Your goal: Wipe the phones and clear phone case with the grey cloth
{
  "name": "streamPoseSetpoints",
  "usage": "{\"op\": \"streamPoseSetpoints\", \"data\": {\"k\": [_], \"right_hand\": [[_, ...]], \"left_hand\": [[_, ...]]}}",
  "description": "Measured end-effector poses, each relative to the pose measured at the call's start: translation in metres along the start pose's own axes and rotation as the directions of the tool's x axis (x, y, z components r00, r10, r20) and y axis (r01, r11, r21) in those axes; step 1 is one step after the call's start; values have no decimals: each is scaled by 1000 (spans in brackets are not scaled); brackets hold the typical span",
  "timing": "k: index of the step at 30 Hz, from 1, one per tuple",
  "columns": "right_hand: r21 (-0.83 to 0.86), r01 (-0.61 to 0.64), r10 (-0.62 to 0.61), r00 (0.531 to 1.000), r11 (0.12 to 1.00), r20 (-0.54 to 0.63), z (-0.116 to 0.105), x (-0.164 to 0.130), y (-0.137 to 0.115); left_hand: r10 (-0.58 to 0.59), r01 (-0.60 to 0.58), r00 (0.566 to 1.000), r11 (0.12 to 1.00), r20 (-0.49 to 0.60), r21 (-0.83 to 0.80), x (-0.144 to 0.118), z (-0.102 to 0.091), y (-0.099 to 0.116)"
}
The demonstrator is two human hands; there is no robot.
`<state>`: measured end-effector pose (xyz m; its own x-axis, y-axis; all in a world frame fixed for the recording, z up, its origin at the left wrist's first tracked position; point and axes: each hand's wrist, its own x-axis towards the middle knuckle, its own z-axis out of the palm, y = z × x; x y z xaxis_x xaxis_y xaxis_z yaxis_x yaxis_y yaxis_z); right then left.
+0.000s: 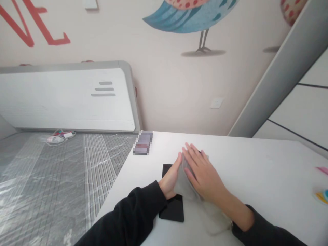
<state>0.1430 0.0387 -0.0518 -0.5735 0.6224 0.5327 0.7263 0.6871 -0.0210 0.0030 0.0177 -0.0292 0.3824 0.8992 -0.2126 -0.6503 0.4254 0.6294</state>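
From the head camera, a flat black slab, a tablet or phone by the look of it (pixel 172 207), lies on the white counter (pixel 256 171), close to the counter's left edge. The left hand (pixel 171 179) rests on the slab's left side, fingers laid along it and curled lightly, steadying it rather than pinching anything. The right hand (pixel 202 172) lies flat with fingers spread and close together, pressing a pale grey cloth (pixel 189 189) down onto the slab's upper right part; the cloth trails back under the right wrist towards the dark sleeve. Most of the slab's top half is hidden under cloth and hands, so how clean its surface is there cannot be told; the bare lower corner shows plain black with no visible marks. As a judgement, the wiping is in mid-course: the cloth covers the far part of the slab, and the near part looks uncovered. Beyond the slab, at the counter's far left corner, sits a small blurred object (pixel 142 142). Left of the counter lies a grey striped mattress (pixel 64 177) under plastic, with a white headboard (pixel 66 99) behind it.
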Motion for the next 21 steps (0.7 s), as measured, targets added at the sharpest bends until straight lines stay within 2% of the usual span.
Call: {"op": "streamPoseSetpoints", "data": {"k": [2,3,7,8,10,12,14,17,21], "right_hand": [[-15,-144,142,987,990,-69,-3,2,3],[-9,-154,153,985,988,-82,-5,2,1],[80,58,-59,998,995,5,-10,0,-13],[94,56,-58,998,994,18,-10,1,-13],[79,-74,76,997,994,-16,-10,3,-4],[47,-243,247,964,969,-100,-10,4,10],[32,-322,323,929,946,-182,-9,4,19],[58,-286,291,928,957,-231,-10,2,11],[123,-150,169,973,981,-159,-11,-1,-20]], "left_hand": [[-2,1,998,1000,62,7,-1,3,-2],[13,-13,999,1000,36,14,-1,5,-2],[112,-104,972,993,-209,50,-4,9,-2],[118,-110,971,993,-206,50,-4,10,-2],[61,-57,993,997,-101,43,-6,12,-2],[-39,39,999,997,4,61,-8,14,-5],[-108,105,994,990,27,91,-10,16,-7],[-50,49,999,996,9,69,-11,20,-7],[81,-82,996,996,-29,-35,-9,26,-1]]}}
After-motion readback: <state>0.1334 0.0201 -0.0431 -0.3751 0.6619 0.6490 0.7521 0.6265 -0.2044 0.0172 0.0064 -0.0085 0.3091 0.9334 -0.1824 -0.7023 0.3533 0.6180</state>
